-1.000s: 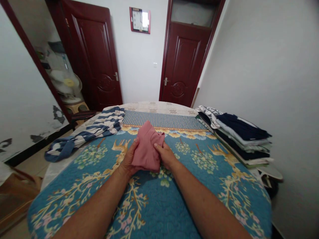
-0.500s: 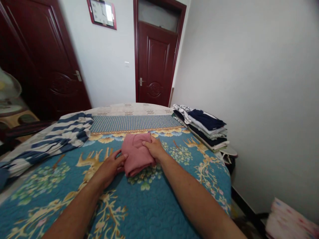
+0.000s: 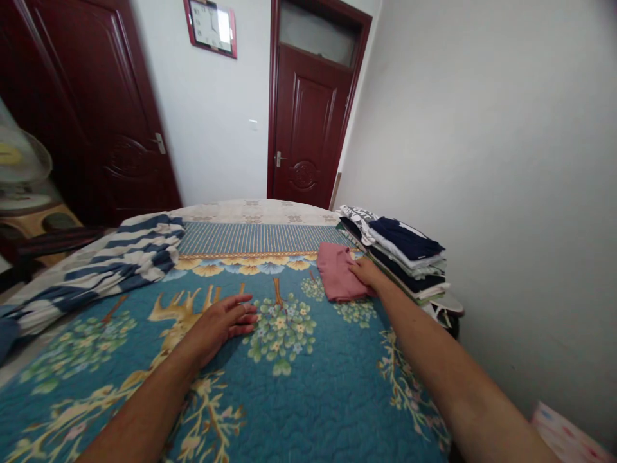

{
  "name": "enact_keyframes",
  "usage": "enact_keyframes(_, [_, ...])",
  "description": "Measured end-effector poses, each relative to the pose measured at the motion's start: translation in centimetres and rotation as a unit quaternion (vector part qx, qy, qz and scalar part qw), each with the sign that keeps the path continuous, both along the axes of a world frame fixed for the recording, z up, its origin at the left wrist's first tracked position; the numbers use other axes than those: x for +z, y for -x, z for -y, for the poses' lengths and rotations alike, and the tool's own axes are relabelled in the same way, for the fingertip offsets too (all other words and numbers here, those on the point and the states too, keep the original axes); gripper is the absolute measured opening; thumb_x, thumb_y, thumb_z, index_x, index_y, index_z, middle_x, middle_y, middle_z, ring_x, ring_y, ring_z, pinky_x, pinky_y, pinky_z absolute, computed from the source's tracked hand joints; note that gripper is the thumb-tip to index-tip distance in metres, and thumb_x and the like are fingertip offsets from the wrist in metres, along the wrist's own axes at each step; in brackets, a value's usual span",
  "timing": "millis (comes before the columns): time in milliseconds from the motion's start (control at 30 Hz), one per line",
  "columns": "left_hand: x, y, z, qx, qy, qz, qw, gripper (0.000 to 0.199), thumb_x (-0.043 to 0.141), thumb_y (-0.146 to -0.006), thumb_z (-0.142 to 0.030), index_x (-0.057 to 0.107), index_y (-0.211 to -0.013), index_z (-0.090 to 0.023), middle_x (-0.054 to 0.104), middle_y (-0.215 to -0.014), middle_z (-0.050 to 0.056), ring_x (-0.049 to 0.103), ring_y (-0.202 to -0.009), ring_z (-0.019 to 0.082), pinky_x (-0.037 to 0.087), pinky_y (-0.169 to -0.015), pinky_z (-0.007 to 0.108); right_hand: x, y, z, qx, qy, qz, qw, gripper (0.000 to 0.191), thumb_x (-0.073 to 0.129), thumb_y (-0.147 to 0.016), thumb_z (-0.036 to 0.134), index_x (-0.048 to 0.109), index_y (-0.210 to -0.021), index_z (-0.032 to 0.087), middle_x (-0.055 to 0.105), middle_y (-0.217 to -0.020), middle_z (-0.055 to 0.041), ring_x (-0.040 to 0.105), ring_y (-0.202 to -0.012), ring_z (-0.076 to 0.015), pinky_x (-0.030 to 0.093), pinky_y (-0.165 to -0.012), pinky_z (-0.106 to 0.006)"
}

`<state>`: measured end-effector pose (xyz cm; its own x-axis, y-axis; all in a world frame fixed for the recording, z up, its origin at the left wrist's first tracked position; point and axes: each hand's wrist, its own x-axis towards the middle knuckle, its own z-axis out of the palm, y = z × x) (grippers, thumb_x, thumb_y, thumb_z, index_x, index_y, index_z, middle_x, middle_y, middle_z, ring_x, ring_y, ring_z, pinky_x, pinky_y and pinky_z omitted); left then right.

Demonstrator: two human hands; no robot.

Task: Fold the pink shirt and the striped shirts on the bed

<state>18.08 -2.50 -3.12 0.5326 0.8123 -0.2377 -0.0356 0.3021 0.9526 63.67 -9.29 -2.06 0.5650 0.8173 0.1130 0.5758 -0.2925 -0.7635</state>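
Note:
A folded pink garment [image 3: 335,273] is gripped at its right edge by my right hand [image 3: 367,272], thumb on top and the other fingers hidden. It is just left of a stack of folded clothes [image 3: 405,247], whose top piece is dark navy. My left hand [image 3: 229,323] holds nothing; its fingers are apart, over the teal quilt [image 3: 289,411] with its flower and deer pattern.
A crumpled blue-and-white striped cloth [image 3: 130,257] lies along the left side of the bed. Beyond it, a fan [image 3: 22,157] stands on a yellowish stool [image 3: 53,222]. The wall [image 3: 506,161] rises close on the right.
My right hand has carried the pink garment to the right, toward the clothes stack. My left hand has let go of it and stayed nearly in place. The view has shifted slightly.

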Motion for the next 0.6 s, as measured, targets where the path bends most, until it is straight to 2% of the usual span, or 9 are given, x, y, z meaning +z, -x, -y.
enact_keyframes(100, [-0.5,0.2,-0.3,-0.015,-0.005,-0.002,1.000,0.058,0.089,-0.084,-0.036,0.066,-0.133,-0.013,0.078,-0.122,0.019,0.079,-0.093,0.021,0.068,-0.082,0.032,-1.7,-1.0,0.9,-0.013,0.027,0.008,1.000,0.026,0.071,-0.086,0.036,0.082,-0.095,0.014,0.080,-0.095,-0.0123,0.069,-0.093,-0.0264,0.050,-0.083,-0.035])
enact_keyframes(200, [-0.7,0.3,-0.5,-0.025,-0.008,-0.003,1.000,0.057,0.088,-0.086,-0.038,0.067,-0.133,-0.014,0.077,-0.124,0.020,0.078,-0.095,0.022,0.068,-0.083,0.033,-2.5,-1.0,1.0,-0.014,0.034,0.015,0.999,0.029,0.068,-0.090,0.038,0.082,-0.096,0.014,0.080,-0.097,-0.0118,0.068,-0.088,-0.0238,0.048,-0.076,-0.032])
enact_keyframes(433, [-0.4,0.3,-0.3,-0.013,-0.006,-0.013,1.000,0.055,0.089,-0.084,-0.037,0.070,-0.130,-0.014,0.078,-0.123,0.019,0.078,-0.095,0.023,0.068,-0.083,0.034,-2.9,-1.2,0.2,-0.013,0.033,-0.001,0.999,0.030,0.071,-0.085,0.042,0.076,-0.076,0.014,0.072,-0.071,-0.0090,0.062,-0.070,-0.0226,0.044,-0.065,-0.032])
enact_keyframes(600, [-0.4,0.4,-0.6,-0.019,0.002,-0.003,1.000,0.054,0.090,-0.083,-0.038,0.072,-0.129,-0.015,0.078,-0.121,0.019,0.079,-0.095,0.024,0.068,-0.083,0.035,-2.2,-0.9,-0.1,0.014,-0.007,-0.017,1.000,0.032,0.066,-0.085,0.045,0.079,-0.091,0.016,0.076,-0.083,-0.0062,0.064,-0.074,-0.0222,0.048,-0.068,-0.031])
